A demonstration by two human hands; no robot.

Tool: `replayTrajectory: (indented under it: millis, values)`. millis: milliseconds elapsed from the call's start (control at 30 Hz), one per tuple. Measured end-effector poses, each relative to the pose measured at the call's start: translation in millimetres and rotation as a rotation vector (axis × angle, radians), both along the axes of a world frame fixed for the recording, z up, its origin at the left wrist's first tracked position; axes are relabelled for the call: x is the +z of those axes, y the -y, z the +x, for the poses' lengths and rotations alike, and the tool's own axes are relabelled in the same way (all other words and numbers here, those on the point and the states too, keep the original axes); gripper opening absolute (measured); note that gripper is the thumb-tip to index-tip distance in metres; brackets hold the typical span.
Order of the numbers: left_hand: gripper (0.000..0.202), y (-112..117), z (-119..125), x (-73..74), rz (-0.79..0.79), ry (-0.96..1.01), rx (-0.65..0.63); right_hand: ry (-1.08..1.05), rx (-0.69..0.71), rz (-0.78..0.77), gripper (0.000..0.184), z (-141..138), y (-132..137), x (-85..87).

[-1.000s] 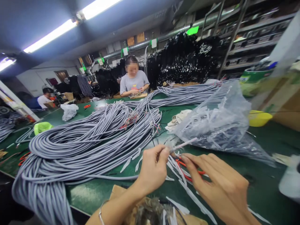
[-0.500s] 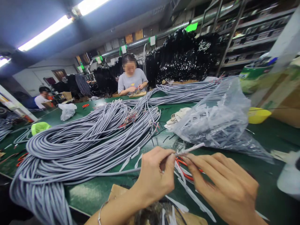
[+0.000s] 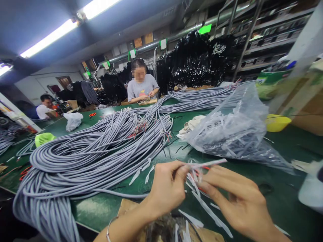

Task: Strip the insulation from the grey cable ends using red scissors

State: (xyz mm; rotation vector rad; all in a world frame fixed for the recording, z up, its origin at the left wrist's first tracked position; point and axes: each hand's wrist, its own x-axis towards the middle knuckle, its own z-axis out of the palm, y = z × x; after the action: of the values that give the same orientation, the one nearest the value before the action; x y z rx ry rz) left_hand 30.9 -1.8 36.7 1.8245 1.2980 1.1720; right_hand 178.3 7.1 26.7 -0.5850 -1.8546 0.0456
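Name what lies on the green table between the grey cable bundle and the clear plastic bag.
In the head view, a crumpled pale cloth beside the bag and, nearer the camera, several short dark pieces.

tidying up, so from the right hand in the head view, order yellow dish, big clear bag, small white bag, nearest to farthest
From the right hand:
1. Big clear bag, just beyond it
2. Yellow dish, farther back, right of the bag
3. Small white bag, far off to the left

Grey cables [image 3: 75, 164], green tabletop [image 3: 93, 213], white strips [image 3: 213, 214], orange-red scissors [image 3: 92, 115], yellow container [image 3: 277, 123]
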Motion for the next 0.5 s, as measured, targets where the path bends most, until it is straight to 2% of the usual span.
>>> replayTrajectory:
  millis: [100, 267, 300, 367, 433, 500]
  values:
    - [0.026, -5, 0, -1.8, -0.001, -0.008, 0.082, 0.025, 0.05, 0.034, 0.011, 1, 8, 0.4]
    - [0.029, -25, -8, -9.2, -0.035, 0.087, 0.219, 0.04, 0.201, -0.024, 0.017, 1, 20, 1.3]
    - [0.028, -28, -9, -11.4, -0.051, 0.121, 0.219, 0.025, 0.189, -0.052, 0.02, 0, 19, 0.4]
    - [0.024, -30, -9, -15.3, -0.068, 0.194, 0.166, -0.105, 0.001, -0.198, 0.022, -4, 12, -3.2]
    - [0.02, -27, -7, -17.7, -0.074, 0.252, 0.103, -0.251, -0.178, -0.436, 0.018, -9, 1, -7.9]
    - [0.02, -22, -4, -17.7, -0.091, 0.272, 0.053, -0.339, -0.171, -0.669, 0.021, -13, -9, -11.8]
